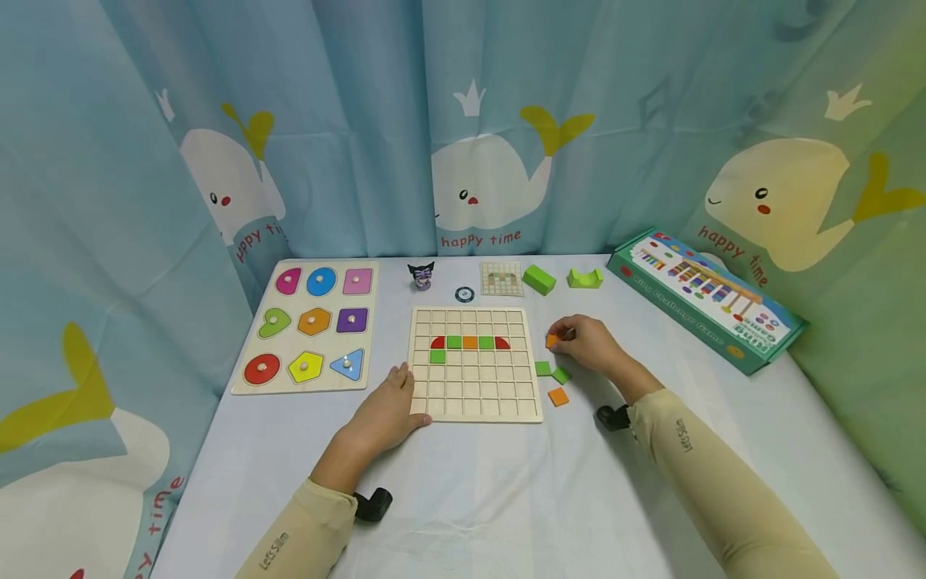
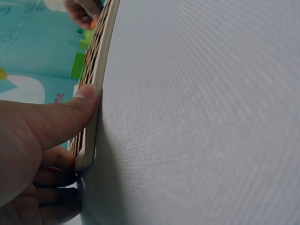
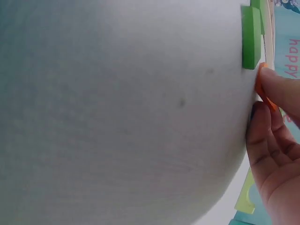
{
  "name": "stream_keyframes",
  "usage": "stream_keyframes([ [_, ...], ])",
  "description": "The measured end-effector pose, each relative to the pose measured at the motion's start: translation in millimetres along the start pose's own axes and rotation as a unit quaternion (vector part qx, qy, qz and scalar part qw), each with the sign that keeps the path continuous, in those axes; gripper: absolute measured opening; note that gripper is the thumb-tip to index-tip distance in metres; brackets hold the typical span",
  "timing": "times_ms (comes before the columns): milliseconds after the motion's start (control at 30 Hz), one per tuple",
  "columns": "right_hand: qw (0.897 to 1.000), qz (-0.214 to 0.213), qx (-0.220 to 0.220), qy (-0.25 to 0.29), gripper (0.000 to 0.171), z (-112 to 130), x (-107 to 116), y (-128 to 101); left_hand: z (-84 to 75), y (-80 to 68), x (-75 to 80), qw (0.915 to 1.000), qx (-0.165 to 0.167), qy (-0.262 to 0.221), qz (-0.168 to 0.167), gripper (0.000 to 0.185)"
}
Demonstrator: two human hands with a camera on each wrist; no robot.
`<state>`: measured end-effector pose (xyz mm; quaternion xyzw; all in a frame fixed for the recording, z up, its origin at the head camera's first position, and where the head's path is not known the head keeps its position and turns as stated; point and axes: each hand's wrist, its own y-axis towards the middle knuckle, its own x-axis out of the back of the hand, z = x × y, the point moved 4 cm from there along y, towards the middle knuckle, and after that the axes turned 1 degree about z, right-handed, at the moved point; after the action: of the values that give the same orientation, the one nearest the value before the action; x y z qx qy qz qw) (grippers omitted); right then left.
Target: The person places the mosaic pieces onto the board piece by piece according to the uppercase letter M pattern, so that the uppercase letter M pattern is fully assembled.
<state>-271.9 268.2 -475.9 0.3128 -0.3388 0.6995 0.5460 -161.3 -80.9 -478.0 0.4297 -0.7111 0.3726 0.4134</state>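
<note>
Currently, at the left of the white-covered desk [image 1: 463, 498], a shape puzzle board [image 1: 323, 305] is lying with its nine knobbed pieces sitting in three rows. Next, the left hand [image 1: 387, 410] is holding the near left corner of the wooden grid board [image 1: 477, 390], its thumb pressing on the near edge and its fingers bending along the left side. A small dark-eared figurine [image 1: 422, 276] is standing beyond that board's far left corner. The grid board is resting flat at the middle; one of its rows is carrying, from left to right, a red corner piece [image 1: 437, 343], a green, an orange and a green square, then another red corner piece, while a further green square [image 1: 437, 356] is sitting just below the first red one. Beyond the far edge, a round disc [image 1: 465, 294], a pattern card [image 1: 502, 289] and a green block [image 1: 538, 280] are lying. By the right edge, two green tiles [image 1: 561, 375] and a loose orange tile [image 1: 558, 397] are waiting on the cloth. The right hand [image 1: 589, 344] is pinching an orange tile [image 1: 552, 340] between thumb and fingers, near the board's edge. A curved green block [image 1: 584, 278] is standing farther back, and a green game box [image 1: 709, 297] is lying slantwise at far right.
</note>
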Motion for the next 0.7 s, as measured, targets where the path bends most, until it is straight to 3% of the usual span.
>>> stream_keyframes([
  [700,0.999,-0.008,0.023,0.038,0.019,23,2,-2,0.7,1.6,-1.7,1.0000,0.001,0.005,-0.002,0.085],
])
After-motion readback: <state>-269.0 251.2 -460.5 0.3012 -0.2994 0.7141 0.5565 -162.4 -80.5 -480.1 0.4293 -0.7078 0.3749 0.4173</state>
